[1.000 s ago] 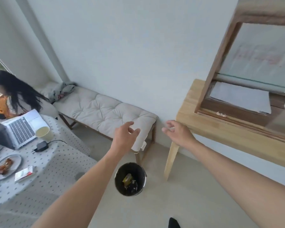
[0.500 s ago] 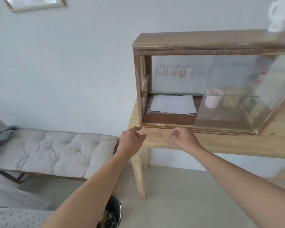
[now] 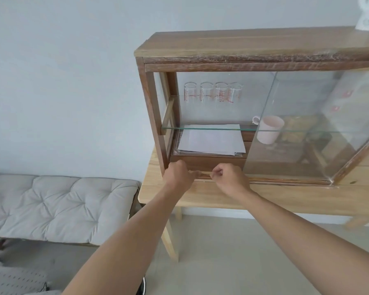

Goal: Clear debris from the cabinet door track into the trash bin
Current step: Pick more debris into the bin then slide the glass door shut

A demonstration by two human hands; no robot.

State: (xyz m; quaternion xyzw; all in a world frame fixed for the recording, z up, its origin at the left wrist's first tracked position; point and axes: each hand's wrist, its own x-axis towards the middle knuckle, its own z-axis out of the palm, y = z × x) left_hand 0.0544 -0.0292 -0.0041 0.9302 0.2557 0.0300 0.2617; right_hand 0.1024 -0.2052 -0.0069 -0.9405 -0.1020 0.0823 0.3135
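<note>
- Both hands are at the cabinet door track (image 3: 264,179), the groove along the cabinet's (image 3: 222,58) bottom front edge, on the tabletop (image 3: 296,196).
- Left hand (image 3: 180,174) is curled, fingertips on the track at its left end — whether it holds debris cannot be told.
- Right hand (image 3: 229,177) sits just beside it, fingers pinched together.
- A sliver of the trash bin's rim (image 3: 143,285) shows at the bottom edge, well below the hands.

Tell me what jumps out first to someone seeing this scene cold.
Two bare forearms reach up from below, the left hand and right hand both at the front bottom track of a wooden glass-fronted cabinet. Inside, a row of printed glasses stands at the back, with a pale mug behind the sliding pane. A cushioned bench sits lower left.
</note>
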